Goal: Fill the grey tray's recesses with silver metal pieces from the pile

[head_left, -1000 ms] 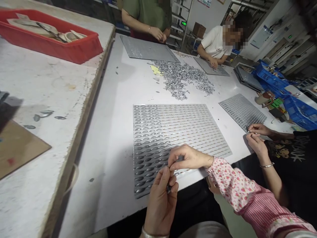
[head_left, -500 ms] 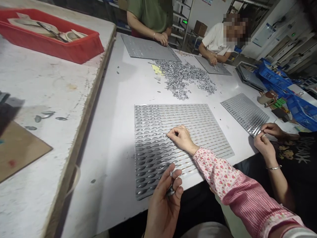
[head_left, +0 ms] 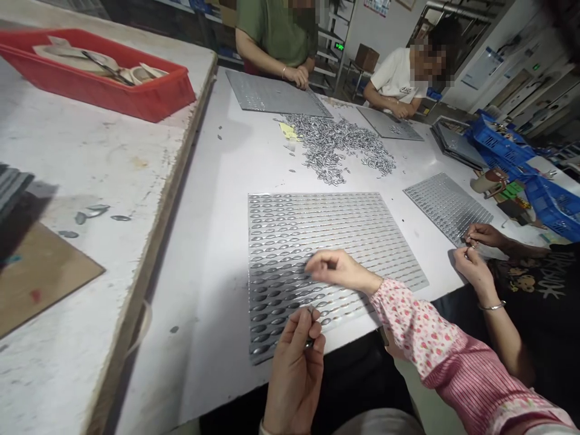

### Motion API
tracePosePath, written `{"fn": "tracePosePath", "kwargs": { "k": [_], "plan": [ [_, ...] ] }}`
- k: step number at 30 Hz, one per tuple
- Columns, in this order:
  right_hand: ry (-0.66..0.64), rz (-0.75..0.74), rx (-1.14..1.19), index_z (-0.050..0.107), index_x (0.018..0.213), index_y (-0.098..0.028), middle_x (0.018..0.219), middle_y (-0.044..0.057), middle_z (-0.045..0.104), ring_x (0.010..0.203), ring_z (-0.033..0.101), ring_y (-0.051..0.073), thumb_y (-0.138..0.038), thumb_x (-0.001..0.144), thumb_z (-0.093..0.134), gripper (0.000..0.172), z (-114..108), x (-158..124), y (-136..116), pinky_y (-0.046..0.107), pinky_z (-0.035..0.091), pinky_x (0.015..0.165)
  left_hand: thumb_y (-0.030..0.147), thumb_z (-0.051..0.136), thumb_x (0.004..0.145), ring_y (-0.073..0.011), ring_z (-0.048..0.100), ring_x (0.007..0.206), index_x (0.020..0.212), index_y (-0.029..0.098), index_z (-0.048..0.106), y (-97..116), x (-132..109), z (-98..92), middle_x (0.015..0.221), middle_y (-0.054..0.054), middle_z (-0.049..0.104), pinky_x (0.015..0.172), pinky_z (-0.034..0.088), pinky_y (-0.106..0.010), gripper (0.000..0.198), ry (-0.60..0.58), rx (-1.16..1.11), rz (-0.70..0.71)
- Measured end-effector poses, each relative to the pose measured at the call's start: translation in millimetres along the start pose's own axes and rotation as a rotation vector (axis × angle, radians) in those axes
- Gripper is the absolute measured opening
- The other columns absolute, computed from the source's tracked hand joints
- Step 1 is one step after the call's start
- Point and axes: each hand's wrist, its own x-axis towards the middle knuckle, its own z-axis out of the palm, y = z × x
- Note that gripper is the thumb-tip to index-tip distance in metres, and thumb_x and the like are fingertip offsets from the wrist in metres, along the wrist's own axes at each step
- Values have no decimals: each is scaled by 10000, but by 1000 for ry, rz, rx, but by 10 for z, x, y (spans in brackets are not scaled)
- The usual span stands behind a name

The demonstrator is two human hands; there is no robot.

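Observation:
A large grey tray [head_left: 317, 229] with rows of leaf-shaped pockets lies on the white table in front of me. Its left and near pockets hold small metal pieces. My left hand [head_left: 294, 368] hovers over the tray's near edge, fingers closed on several small metal pieces [head_left: 312, 314]. My right hand [head_left: 338, 269], in a floral sleeve, hangs just above the tray's middle, fingers curled in a pinch and blurred. What it holds is hidden.
A heap of loose metal pieces [head_left: 338, 145] lies farther up the table. Another person's hands [head_left: 473, 254] work at a smaller tray [head_left: 446, 205] on my right. Two more people sit at the far end. A red bin [head_left: 136, 96] stands on the left bench, blue crates [head_left: 507, 145] at right.
My right hand went from my left hand out onto the tray's middle, then lifted and drew back slightly. My left hand stayed near the tray's near edge.

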Motion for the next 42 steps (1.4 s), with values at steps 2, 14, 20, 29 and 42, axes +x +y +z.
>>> {"fn": "tracePosePath", "kwargs": {
  "k": [2,14,20,29,42],
  "plan": [
    [-212,-58,44,685,902,-157,826,18,647,752,557,124,-335,789,696,211,0,-134,-143,245,425,684,44,617,826,-32,535,539,778,124,668,3,29,20,725,-2,620,474,482,-112,107,-9,-3,3],
    [479,43,-229,658,668,-166,647,-14,618,658,507,121,-323,793,674,201,-33,463,287,267,385,723,-19,474,872,-150,712,863,1083,109,679,95,-80,84,1019,-125,742,674,587,-175,321,22,36,-66],
    [507,65,-518,662,675,-191,695,-11,637,767,522,151,-343,825,663,214,27,525,344,283,355,803,12,485,886,-83,649,598,1054,78,685,63,-77,46,843,-108,738,537,554,-156,270,42,18,-56],
    [504,99,-636,627,702,-189,756,1,632,825,502,164,-366,817,686,219,55,509,328,275,315,765,16,619,807,-75,626,631,936,121,711,-29,-32,-46,856,-64,707,542,533,-147,190,5,22,-46],
    [-184,-179,-32,689,914,-156,876,44,673,816,603,143,-311,809,701,187,-47,-471,-153,266,468,751,55,656,798,-55,570,578,828,121,692,-199,-120,-137,750,-13,633,482,481,-133,82,-19,50,-88]
  ]
}}
